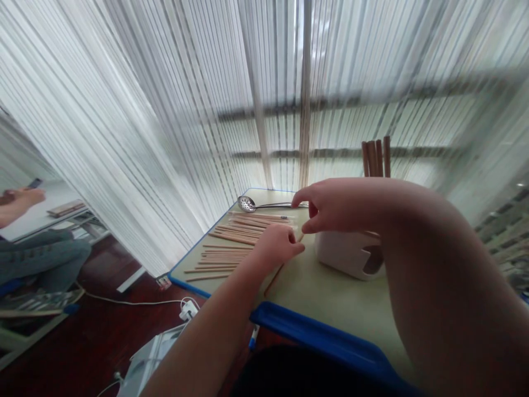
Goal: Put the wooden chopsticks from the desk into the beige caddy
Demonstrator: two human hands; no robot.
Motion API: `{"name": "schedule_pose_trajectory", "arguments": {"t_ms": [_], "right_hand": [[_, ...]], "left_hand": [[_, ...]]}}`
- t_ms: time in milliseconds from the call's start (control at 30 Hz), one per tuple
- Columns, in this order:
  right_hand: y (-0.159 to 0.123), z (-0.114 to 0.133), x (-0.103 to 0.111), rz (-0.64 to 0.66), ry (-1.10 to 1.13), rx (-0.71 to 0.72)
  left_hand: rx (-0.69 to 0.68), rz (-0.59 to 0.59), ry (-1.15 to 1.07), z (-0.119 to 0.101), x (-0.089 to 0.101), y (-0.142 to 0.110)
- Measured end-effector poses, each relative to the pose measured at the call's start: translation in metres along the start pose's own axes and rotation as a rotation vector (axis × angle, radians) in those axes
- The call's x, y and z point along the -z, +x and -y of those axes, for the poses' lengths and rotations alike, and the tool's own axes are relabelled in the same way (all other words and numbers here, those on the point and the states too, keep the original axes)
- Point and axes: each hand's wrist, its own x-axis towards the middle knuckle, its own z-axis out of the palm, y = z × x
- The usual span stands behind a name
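Observation:
A thin brown chopstick [273, 280] slants up from the table's near side into my left hand [278, 245], whose thumb and fingers are closed around it. Its upper end pokes out beside the thumb of my right hand [330, 207]. The thumb and index finger of that hand are apart, with a gap between them; its other fingers are mostly hidden. Left of my hands, several light wooden chopsticks [227, 255] lie in loose rows. Under my right wrist stands a white holder [341, 253] with a dark cut-out, partly covered by my arm. Darker sticks [376, 157] rise behind the wrist.
A slotted metal spoon [247, 204] lies along the back of the blue-edged table [330, 298]. A striped string curtain [185, 110] hangs behind. On the floor at left are a white power strip [189, 310] and cable. Another person's hand [20, 201] shows at far left.

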Motion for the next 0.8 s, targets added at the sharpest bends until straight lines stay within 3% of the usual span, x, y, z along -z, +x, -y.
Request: {"name": "schedule_pose_trajectory", "arguments": {"t_ms": [133,267,400,567,700,800], "right_hand": [[0.003,0.001,-0.001,0.002,0.001,-0.022],[0.005,0.007,-0.002,-0.002,-0.123,-0.026],[0.006,0.017,-0.004,0.021,-0.239,0.014],[0.014,0.027,-0.011,0.024,-0.242,0.063],[0.020,0.026,-0.015,-0.099,-0.216,0.092],[0.011,0.022,-0.006,-0.336,-0.164,0.178]], "left_hand": [[0.263,0.073,-0.639,0.006,0.017,0.002],[0.268,0.229,-1.131,0.017,0.037,-0.005],[0.218,0.400,-1.290,0.023,0.050,-0.014],[0.145,0.424,-1.474,0.028,0.055,-0.019],[0.148,0.380,-1.573,0.035,0.050,-0.016],[0.124,0.331,-1.536,0.031,0.042,-0.007]]}}
